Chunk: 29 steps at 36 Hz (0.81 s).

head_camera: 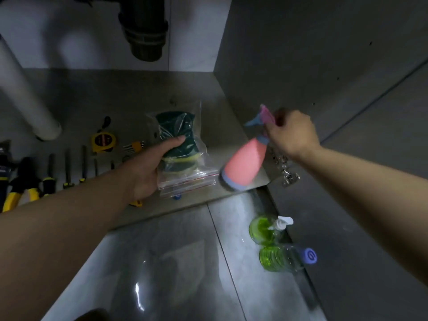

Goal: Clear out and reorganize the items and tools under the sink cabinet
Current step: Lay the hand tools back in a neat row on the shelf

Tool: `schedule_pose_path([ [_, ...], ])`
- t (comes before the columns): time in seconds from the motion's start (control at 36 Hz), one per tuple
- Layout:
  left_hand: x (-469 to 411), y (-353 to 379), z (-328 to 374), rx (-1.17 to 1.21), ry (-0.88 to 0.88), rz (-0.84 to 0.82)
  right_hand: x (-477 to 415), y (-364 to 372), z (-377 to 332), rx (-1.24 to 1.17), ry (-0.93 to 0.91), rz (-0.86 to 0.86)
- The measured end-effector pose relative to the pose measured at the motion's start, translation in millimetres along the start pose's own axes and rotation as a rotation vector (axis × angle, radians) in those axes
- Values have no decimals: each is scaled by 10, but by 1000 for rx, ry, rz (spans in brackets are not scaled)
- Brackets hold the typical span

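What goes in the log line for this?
left hand: gripping sponge bag | right hand: holding pink spray bottle | tools: on cabinet floor

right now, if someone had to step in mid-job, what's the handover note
Left hand: gripping the zip bag of sponges on the cabinet floor.
Right hand: holding the pink spray bottle by its trigger head, tilted in the air at the cabinet edge.
Done: two green-liquid bottles stand out on the tile floor.
Left: tape measure, hex keys, screwdrivers and pliers lie inside.
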<state>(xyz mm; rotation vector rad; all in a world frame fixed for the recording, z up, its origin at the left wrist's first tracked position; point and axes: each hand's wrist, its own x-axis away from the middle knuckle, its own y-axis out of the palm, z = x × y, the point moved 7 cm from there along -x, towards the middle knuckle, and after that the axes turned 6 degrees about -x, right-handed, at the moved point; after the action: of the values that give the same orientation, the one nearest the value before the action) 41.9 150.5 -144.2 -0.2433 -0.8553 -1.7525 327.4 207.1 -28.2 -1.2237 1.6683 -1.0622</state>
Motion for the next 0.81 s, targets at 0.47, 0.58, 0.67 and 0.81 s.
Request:
schedule_pose_path([
  [0.47, -291, -89, 121, -47, 50, 150, -825, 298, -169, -130, 30, 95],
  [0.58, -521, 107, 149, -100, 39, 178, -861, 302, -157, -148, 5, 76],
  [0.67, -739, 260, 219, -143, 61, 194, -909, 311, -142, -176, -7, 75],
  [0.81, -1122, 492, 363, -219, 99, 211, -929, 336, -132, -133, -61, 58],
])
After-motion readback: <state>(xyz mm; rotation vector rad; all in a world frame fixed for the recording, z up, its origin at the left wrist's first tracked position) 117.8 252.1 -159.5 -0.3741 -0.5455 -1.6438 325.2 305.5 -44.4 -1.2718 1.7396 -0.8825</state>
